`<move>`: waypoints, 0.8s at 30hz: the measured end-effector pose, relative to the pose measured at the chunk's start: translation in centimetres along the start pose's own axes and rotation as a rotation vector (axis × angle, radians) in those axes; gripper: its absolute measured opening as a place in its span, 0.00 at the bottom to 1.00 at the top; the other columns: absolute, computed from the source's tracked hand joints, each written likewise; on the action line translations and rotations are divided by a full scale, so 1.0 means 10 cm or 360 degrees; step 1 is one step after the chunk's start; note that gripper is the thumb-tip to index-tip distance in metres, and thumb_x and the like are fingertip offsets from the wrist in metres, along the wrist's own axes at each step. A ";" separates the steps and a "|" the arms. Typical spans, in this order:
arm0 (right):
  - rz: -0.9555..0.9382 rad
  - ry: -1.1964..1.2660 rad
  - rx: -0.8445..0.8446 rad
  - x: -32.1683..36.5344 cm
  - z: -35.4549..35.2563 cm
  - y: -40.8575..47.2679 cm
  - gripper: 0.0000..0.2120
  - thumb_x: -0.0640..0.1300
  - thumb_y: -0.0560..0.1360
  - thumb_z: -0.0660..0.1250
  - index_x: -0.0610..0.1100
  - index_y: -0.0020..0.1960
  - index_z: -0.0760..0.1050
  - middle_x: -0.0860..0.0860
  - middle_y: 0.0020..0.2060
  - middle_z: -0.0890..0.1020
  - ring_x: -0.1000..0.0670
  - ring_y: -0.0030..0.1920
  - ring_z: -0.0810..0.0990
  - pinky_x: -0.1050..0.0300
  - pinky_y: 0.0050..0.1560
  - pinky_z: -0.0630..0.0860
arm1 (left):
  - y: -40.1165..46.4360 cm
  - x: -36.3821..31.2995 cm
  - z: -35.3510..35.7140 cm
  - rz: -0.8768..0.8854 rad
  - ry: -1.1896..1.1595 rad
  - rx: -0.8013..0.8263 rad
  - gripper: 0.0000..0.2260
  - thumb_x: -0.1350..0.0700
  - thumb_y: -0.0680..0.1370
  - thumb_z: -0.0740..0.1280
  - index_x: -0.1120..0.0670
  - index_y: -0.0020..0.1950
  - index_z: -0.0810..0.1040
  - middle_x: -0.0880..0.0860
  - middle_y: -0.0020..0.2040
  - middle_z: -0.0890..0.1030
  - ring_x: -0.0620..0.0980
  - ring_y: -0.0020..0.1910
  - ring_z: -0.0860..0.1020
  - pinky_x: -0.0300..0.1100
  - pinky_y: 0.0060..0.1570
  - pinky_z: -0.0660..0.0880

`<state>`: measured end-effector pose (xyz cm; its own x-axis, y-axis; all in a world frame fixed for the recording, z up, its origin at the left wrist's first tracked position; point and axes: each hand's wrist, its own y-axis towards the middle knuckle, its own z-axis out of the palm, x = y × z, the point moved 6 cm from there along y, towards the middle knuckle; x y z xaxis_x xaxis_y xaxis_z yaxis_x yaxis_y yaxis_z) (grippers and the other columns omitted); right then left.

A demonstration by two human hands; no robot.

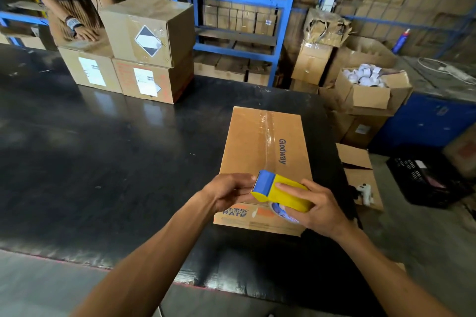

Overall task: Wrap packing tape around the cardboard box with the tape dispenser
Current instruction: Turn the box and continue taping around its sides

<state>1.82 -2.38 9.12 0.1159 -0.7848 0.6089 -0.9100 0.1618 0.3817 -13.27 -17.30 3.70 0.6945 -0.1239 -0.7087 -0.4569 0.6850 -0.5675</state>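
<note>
A brown cardboard box (247, 141) printed "Glodway" lies flat on the black table (116, 152), with a strip of clear tape (268, 134) running down its top. Over its near end I hold a yellow and blue tape dispenser (279, 192). My right hand (319, 207) grips the yellow body and the tape roll under it. My left hand (229, 192) pinches at the blue front end of the dispenser, fingers closed there. The tape's loose end is hidden by my fingers.
Three stacked cardboard boxes (144, 56) stand at the table's far left, and another person's hand (86, 33) rests on one. Blue shelving (280, 33) lines the back. An open box of white rolls (365, 87), more cartons and a black crate (422, 180) sit on the floor to the right.
</note>
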 end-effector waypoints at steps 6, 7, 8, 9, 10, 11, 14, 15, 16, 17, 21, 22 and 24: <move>0.0182 -0.0018 0.0242 -0.06 0.14 0.02 0.26 0.58 0.71 0.73 0.71 0.66 0.70 0.52 0.47 0.73 0.51 0.50 0.77 0.50 0.43 0.79 | -0.10 0.02 -0.12 0.0184 0.0149 -0.0499 0.12 0.74 0.74 0.66 0.64 0.54 0.81 0.63 0.42 0.83 0.54 0.30 0.83 0.44 0.28 0.81; 0.0190 -0.0022 0.0285 -0.06 0.14 0.03 0.26 0.61 0.70 0.72 0.71 0.66 0.69 0.53 0.48 0.73 0.52 0.51 0.76 0.50 0.45 0.80 | -0.13 0.02 -0.12 0.0209 0.0169 -0.0532 0.12 0.74 0.74 0.66 0.62 0.53 0.80 0.63 0.41 0.83 0.54 0.28 0.83 0.43 0.26 0.80; 0.0191 -0.0043 0.0324 -0.05 0.14 0.06 0.26 0.65 0.69 0.70 0.72 0.66 0.69 0.55 0.49 0.73 0.52 0.51 0.76 0.51 0.45 0.80 | -0.14 0.01 -0.12 0.0235 0.0173 -0.0559 0.12 0.74 0.74 0.65 0.62 0.52 0.80 0.63 0.41 0.83 0.53 0.27 0.82 0.42 0.26 0.79; 0.0183 -0.0074 0.0354 -0.04 0.13 0.08 0.27 0.69 0.68 0.68 0.73 0.66 0.68 0.56 0.49 0.73 0.53 0.51 0.76 0.51 0.46 0.79 | -0.16 0.01 -0.11 0.0259 0.0169 -0.0582 0.12 0.74 0.74 0.65 0.61 0.52 0.80 0.63 0.41 0.83 0.53 0.27 0.82 0.42 0.26 0.80; 0.0165 -0.0105 0.0373 -0.03 0.11 0.11 0.27 0.70 0.68 0.67 0.74 0.66 0.68 0.57 0.48 0.72 0.53 0.51 0.76 0.51 0.45 0.79 | -0.16 0.01 -0.13 0.0277 0.0164 -0.0601 0.11 0.73 0.75 0.65 0.60 0.52 0.79 0.62 0.42 0.83 0.54 0.28 0.83 0.44 0.28 0.81; 0.0136 -0.0139 0.0371 -0.02 0.08 0.12 0.26 0.70 0.68 0.67 0.74 0.66 0.68 0.57 0.47 0.72 0.52 0.49 0.76 0.51 0.44 0.79 | -0.17 0.01 -0.19 0.0295 0.0163 -0.0636 0.11 0.73 0.74 0.67 0.60 0.52 0.79 0.62 0.42 0.84 0.55 0.30 0.84 0.46 0.32 0.82; 0.0053 -0.0231 0.0318 -0.07 -0.09 0.08 0.24 0.69 0.69 0.68 0.74 0.64 0.69 0.53 0.43 0.73 0.50 0.42 0.77 0.48 0.37 0.77 | -0.19 -0.02 -0.58 0.0389 0.0157 -0.0819 0.11 0.70 0.73 0.72 0.61 0.54 0.80 0.61 0.42 0.85 0.58 0.38 0.86 0.54 0.44 0.84; 0.0026 -0.0226 0.0332 -0.09 -0.12 0.05 0.24 0.69 0.69 0.68 0.74 0.64 0.69 0.52 0.43 0.73 0.50 0.41 0.77 0.48 0.36 0.76 | -0.19 -0.02 -0.71 0.0415 0.0188 -0.0822 0.12 0.69 0.73 0.73 0.62 0.55 0.80 0.61 0.43 0.86 0.58 0.39 0.86 0.53 0.45 0.84; -0.0007 -0.0234 0.0364 -0.10 -0.12 0.03 0.24 0.67 0.69 0.69 0.74 0.64 0.69 0.52 0.42 0.73 0.50 0.40 0.77 0.49 0.35 0.76 | -0.20 -0.02 -0.78 0.0442 0.0240 -0.0790 0.12 0.68 0.73 0.74 0.62 0.55 0.79 0.61 0.44 0.86 0.57 0.40 0.86 0.50 0.45 0.84; -0.0032 -0.0274 0.0412 -0.11 -0.09 0.02 0.25 0.65 0.69 0.70 0.74 0.65 0.69 0.51 0.42 0.73 0.49 0.39 0.77 0.49 0.35 0.76 | -0.22 0.00 -0.81 0.0470 0.0295 -0.0771 0.12 0.67 0.73 0.74 0.62 0.55 0.80 0.61 0.45 0.86 0.56 0.40 0.86 0.47 0.44 0.84; -0.0014 -0.0555 0.0549 -0.14 0.09 0.02 0.25 0.67 0.69 0.64 0.78 0.64 0.64 0.52 0.43 0.73 0.50 0.40 0.77 0.55 0.37 0.77 | -0.22 0.15 -0.88 0.0595 0.0471 -0.0900 0.17 0.60 0.73 0.76 0.58 0.61 0.80 0.54 0.43 0.87 0.49 0.42 0.86 0.47 0.48 0.83; -0.0007 -0.0640 0.0575 -0.14 0.12 0.02 0.24 0.68 0.69 0.62 0.78 0.65 0.64 0.53 0.44 0.74 0.50 0.41 0.78 0.54 0.39 0.78 | -0.23 0.19 -0.91 0.0630 0.0552 -0.0946 0.17 0.59 0.73 0.75 0.56 0.62 0.80 0.50 0.42 0.87 0.46 0.42 0.86 0.46 0.51 0.82; -0.0005 -0.0769 0.0604 -0.11 0.16 0.02 0.24 0.68 0.69 0.61 0.75 0.65 0.67 0.53 0.45 0.75 0.48 0.43 0.80 0.52 0.39 0.80 | -0.26 0.27 -0.93 0.0720 0.0657 -0.1010 0.18 0.57 0.74 0.75 0.53 0.64 0.80 0.46 0.41 0.87 0.42 0.44 0.85 0.45 0.56 0.80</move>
<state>0.88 -2.41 7.42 0.0061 -0.9817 0.1904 -0.9985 0.0043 0.0544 -15.38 -26.10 -0.64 0.1722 -0.2711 -0.9470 -0.9472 0.2183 -0.2347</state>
